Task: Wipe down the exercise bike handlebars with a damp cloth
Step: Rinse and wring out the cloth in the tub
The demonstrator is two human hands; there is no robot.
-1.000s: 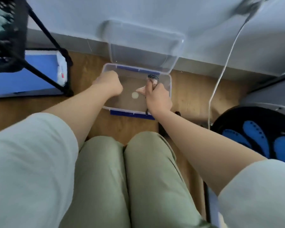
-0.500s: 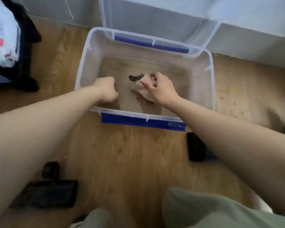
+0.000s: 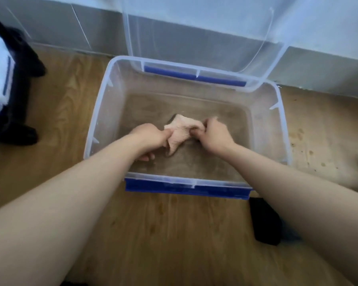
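Note:
A pale pink cloth (image 3: 181, 130) is bunched up inside a clear plastic tub (image 3: 97, 112) with blue latches that stands on the wooden floor. My left hand (image 3: 148, 136) grips the cloth's left side and my right hand (image 3: 214, 134) grips its right side, both inside the tub. The cloth hangs between them with a corner pointing down. The tub's bottom looks brownish; I cannot tell whether it holds water. No handlebars are in view.
The tub's clear lid (image 3: 205, 34) stands open against the grey wall behind it. A black frame leg (image 3: 19, 58) with a white item stands at the left. A black block (image 3: 265, 221) lies on the floor by my right forearm.
The camera has come closer to the tub. My left hand has moved from the tub's front left to the cloth, which both hands now hold.

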